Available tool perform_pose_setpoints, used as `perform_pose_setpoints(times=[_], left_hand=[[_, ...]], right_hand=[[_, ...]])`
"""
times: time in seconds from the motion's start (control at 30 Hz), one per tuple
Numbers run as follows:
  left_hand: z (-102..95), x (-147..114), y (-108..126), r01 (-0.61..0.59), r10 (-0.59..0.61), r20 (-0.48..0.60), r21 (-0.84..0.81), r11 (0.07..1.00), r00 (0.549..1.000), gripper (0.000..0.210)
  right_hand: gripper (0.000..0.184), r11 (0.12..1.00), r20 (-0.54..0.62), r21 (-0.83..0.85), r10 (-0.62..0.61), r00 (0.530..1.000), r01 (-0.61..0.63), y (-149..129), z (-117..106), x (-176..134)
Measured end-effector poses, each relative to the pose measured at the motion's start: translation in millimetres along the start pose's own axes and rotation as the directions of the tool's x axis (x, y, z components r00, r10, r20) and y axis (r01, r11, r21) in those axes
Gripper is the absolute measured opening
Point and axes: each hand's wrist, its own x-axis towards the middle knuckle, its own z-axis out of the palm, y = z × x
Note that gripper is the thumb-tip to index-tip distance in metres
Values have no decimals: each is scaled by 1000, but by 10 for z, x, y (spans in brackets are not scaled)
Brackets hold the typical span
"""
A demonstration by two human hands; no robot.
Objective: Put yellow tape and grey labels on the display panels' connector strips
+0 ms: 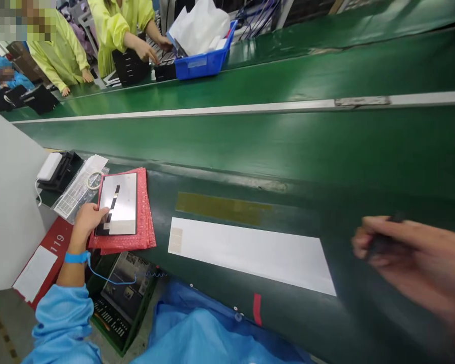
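At the left, my left hand (88, 220) grips the left edge of a flat display panel (126, 202), thumb on top and the other fingers mostly hidden. The panel has a silvery back, a dark border and a dark strip with a flex cable. Under it lie red bubble-wrap bags (147, 222). Over the bench at the right, my right hand (413, 258) is smeared by motion, its fingers closed around a small dark object (389, 245) whose kind I cannot make out. A long white sheet (250, 253) with beige labels at one end lies between my hands.
A yellowish tape strip (223, 207) lies behind the sheet. A tape roll (94, 180) sits on bagged labels (74, 197), beside a black device (62, 172). Below the bench edge is a green crate (121, 349). Across the belt, co-workers stand near a blue bin (199, 65).
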Motion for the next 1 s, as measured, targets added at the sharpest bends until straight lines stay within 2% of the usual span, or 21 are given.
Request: perform_pose_setpoints(times=[0.07, 0.13, 0.2, 0.27, 0.33, 0.43, 0.57, 0.77, 0.83, 1.0], left_hand=[[148, -190, 133, -143, 155, -117, 106, 984, 981, 32], [447, -442, 308, -319, 345, -140, 180, 931, 928, 34], [860, -689, 512, -541, 554, -10, 209, 815, 832, 33], [1289, -857, 720, -715, 705, 134, 210, 667, 696, 41], [1640, -925, 895, -810, 776, 236, 224, 543, 585, 49], [1960, -938, 1060, -871, 802, 345, 254, 420, 488, 54], [2178, -1020, 1236, -902, 814, 398, 275, 334, 423, 55], [2417, -1151, 1635, -930, 850, 389, 233, 283, 356, 50], [2424, -1147, 1711, -935, 861, 373, 214, 283, 346, 47], [2357, -1152, 1834, -931, 884, 298, 176, 321, 361, 37]], right_hand=[[31, 995, 53, 9, 95, 994, -96, -39, 243, -170], [31, 994, 125, -5, 107, 986, -107, -14, 449, -269], [29, 997, 180, -41, 72, 981, -66, 73, 575, -280], [32, 996, 190, -81, 43, 981, -28, 189, 605, -228], [43, 992, 173, -121, 61, 983, -40, 286, 556, -164], [60, 990, 147, -125, 86, 985, -68, 326, 408, -145], [71, 999, 83, -19, 31, 996, -29, 195, 250, -257], [69, 987, -37, 134, -82, 996, 86, -73, 105, -196], [66, 977, -62, 163, -129, 990, 138, -127, 61, -133], [61, 955, -80, 209, -198, 977, 211, -153, -2, 136]])
